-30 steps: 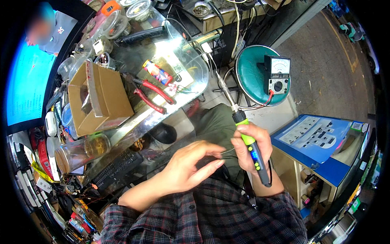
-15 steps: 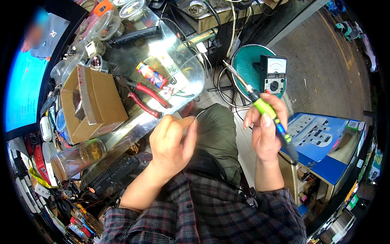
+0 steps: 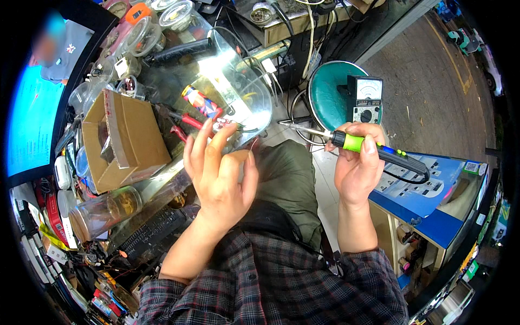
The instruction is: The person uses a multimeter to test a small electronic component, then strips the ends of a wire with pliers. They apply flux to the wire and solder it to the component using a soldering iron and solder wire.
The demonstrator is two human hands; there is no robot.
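Observation:
My right hand (image 3: 355, 176) grips a soldering iron (image 3: 353, 143) with a green and black handle. Its metal tip points left, in the air above the floor beside the stool. Between thumb and forefinger, my left hand (image 3: 219, 184) pinches a short, thin wire (image 3: 254, 143), which looks like solder; its other fingers are spread. Just beyond those fingers, on the clear plastic surface, lie red-handled pliers (image 3: 190, 120), partly covered by the hand. A colourful patterned cylinder (image 3: 201, 102) rests past them. Fine leads near it are mostly hidden behind my fingertips.
An open cardboard box (image 3: 138, 132) and a clear jar (image 3: 103, 211) stand on the left, before a lit screen (image 3: 32, 119). An analog multimeter (image 3: 366, 100) is on a green stool (image 3: 327, 89). At right is a blue-topped box (image 3: 433, 216); cables hang behind.
The soldering iron has swung from slanting up-left to nearly level, its tip now lower. My left hand has risen slightly, and its other fingers have spread out over the pliers' handles.

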